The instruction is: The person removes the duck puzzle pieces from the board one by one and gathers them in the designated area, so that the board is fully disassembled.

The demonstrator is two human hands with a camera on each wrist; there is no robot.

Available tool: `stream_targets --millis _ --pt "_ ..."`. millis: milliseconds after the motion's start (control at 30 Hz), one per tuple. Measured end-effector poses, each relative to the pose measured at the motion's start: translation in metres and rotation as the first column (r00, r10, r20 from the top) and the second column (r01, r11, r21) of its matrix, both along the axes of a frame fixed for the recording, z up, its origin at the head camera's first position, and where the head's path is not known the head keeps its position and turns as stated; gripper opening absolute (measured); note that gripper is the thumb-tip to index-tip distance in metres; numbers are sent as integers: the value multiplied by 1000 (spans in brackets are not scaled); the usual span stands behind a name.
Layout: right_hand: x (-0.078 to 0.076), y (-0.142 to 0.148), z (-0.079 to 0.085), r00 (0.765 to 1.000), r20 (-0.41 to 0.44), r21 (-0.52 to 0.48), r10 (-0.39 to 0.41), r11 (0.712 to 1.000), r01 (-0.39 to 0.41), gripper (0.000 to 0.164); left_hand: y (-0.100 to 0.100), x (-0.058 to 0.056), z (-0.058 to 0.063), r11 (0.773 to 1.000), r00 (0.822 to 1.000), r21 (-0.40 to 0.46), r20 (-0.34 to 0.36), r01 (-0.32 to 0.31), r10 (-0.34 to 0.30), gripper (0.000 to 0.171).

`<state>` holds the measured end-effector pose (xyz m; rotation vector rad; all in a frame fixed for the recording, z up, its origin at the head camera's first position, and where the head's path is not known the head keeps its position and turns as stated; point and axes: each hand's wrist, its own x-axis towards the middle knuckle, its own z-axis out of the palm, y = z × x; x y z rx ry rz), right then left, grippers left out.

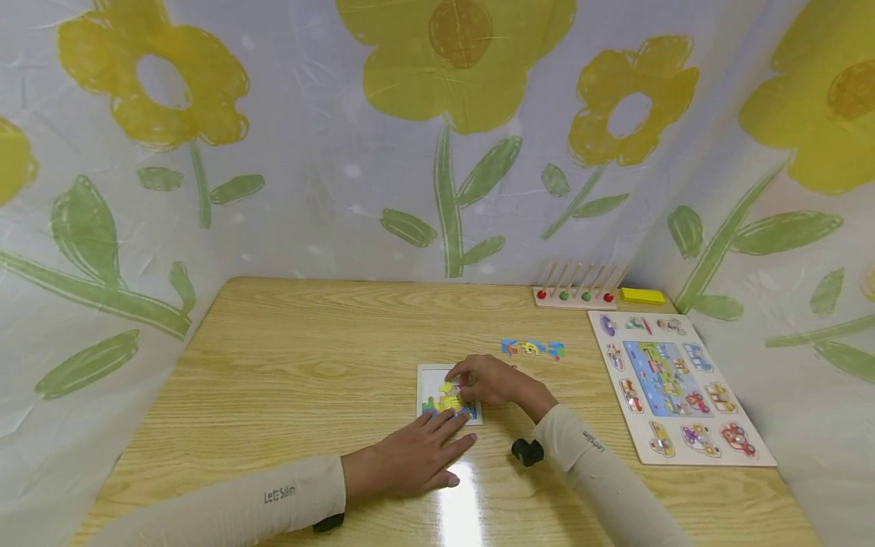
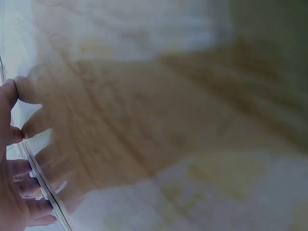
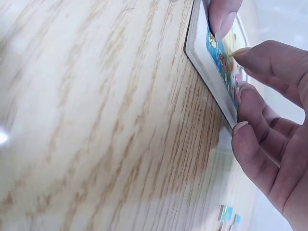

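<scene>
A small jigsaw puzzle in a white frame lies on the table, its lower part filled with yellow, green and blue pieces. My left hand rests palm down, with straight fingers over the frame's near edge. From the right, my right hand reaches over the puzzle with bent fingers. Its thumb and fingertips pinch a small puzzle piece, mostly hidden by the hand. In the right wrist view, the right hand has its thumb and fingers at the puzzle's printed surface.
Loose puzzle pieces lie beyond the right hand. At the right is a large knob puzzle board with vehicle pictures. Behind it stand a pegged rack with red and green beads and a yellow block. Flowered curtains surround the table.
</scene>
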<state>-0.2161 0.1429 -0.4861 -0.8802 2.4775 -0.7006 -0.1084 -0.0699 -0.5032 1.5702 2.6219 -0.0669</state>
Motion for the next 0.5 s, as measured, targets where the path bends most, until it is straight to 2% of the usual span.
stream_targets --millis 500 --pt "-1 -7 -1 999 8 -10 -33 999 33 27 0 -1 -2 1000 1000 -4 -1 2 -2 63"
